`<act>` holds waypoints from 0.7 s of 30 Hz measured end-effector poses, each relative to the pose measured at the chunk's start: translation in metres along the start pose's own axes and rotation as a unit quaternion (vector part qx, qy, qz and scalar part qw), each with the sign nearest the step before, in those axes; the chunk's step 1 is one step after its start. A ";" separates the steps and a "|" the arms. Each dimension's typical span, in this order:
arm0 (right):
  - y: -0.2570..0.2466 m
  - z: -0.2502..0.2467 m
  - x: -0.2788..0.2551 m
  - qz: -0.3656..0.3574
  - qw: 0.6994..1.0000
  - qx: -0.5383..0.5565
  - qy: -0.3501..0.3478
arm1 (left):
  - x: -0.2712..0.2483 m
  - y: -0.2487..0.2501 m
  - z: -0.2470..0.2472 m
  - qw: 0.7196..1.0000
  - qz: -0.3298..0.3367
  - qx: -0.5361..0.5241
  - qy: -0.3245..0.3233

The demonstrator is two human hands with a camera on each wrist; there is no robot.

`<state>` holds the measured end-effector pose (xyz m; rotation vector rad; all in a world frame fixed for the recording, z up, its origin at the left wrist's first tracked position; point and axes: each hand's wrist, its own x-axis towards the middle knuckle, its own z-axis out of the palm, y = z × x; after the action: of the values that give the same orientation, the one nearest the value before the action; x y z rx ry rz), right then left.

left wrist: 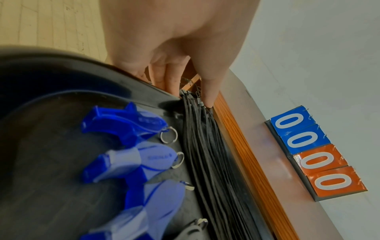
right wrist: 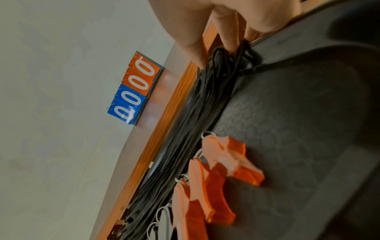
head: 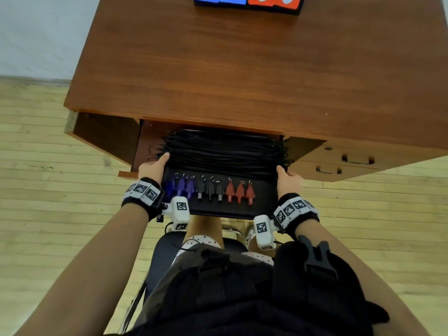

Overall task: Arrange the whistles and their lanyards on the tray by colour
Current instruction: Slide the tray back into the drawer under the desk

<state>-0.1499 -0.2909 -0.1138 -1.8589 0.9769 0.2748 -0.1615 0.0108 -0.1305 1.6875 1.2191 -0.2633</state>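
A black tray is held level at the desk's front edge, its far part under the desktop. My left hand grips its left rim and my right hand its right rim, thumbs on top. On the near half lie rows of three blue whistles, three black whistles and three red whistles. Black lanyards stretch in a bundle across the far half. The left wrist view shows the blue whistles beside my fingers. The right wrist view shows the red whistles below my fingers.
The brown wooden desk carries a blue and red flip scoreboard at its far edge. Drawers with handles sit at the right, an open recess at the left. My lap and a chair lie below the tray, over a wooden floor.
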 end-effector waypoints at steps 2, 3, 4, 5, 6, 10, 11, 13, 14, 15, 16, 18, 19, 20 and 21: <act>-0.001 0.003 0.003 0.001 1.000 0.000 0.005 | 0.012 0.001 0.003 1.000 0.017 0.017 -0.005; -0.002 0.005 0.005 0.000 1.000 -0.005 0.007 | 0.018 0.000 0.005 0.999 0.023 0.025 -0.009; -0.003 0.007 0.007 0.000 1.000 -0.009 0.008 | 0.023 0.000 0.006 0.999 0.027 0.036 -0.017; -0.004 0.010 0.009 -0.001 1.000 -0.013 0.005 | 0.029 -0.001 0.008 0.998 0.029 0.051 -0.028; -0.005 0.013 0.011 0.000 1.000 -0.016 0.003 | 0.033 -0.001 0.009 0.997 0.031 0.066 -0.038; -0.004 0.025 0.018 0.013 1.000 -0.015 0.003 | 0.048 -0.010 0.007 0.995 0.016 0.077 -0.054; -0.002 0.028 0.019 0.016 1.000 -0.014 0.001 | 0.050 -0.016 0.007 0.995 0.007 0.077 -0.057; 0.000 0.032 0.019 0.021 1.000 -0.011 -0.002 | 0.053 -0.025 0.005 0.997 -0.007 0.066 -0.047; 0.001 0.034 0.020 0.021 1.000 -0.007 -0.002 | 0.053 -0.028 0.004 0.997 -0.013 0.057 -0.041; 0.003 0.036 0.021 0.019 1.000 -0.004 -0.002 | 0.054 -0.029 0.002 0.998 -0.020 0.046 -0.038; 0.005 0.038 0.023 0.018 1.000 -0.003 -0.002 | 0.057 -0.031 0.002 0.998 -0.024 0.037 -0.039; 0.007 0.041 0.025 0.020 1.000 -0.005 -0.002 | 0.062 -0.036 0.000 0.998 -0.034 0.024 -0.040; 0.008 0.041 0.026 0.022 1.000 -0.004 -0.001 | 0.066 -0.039 0.000 0.998 -0.036 0.019 -0.039; 0.010 0.041 0.027 0.027 1.000 -0.001 0.000 | 0.067 -0.042 0.000 0.999 -0.037 0.013 -0.039; 0.012 0.042 0.028 0.031 1.000 0.002 0.001 | 0.069 -0.045 0.000 0.999 -0.040 0.002 -0.035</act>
<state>-0.1309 -0.2725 -0.1584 -1.8271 1.0371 0.3074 -0.1656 0.0513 -0.2021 1.6205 1.2358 -0.3713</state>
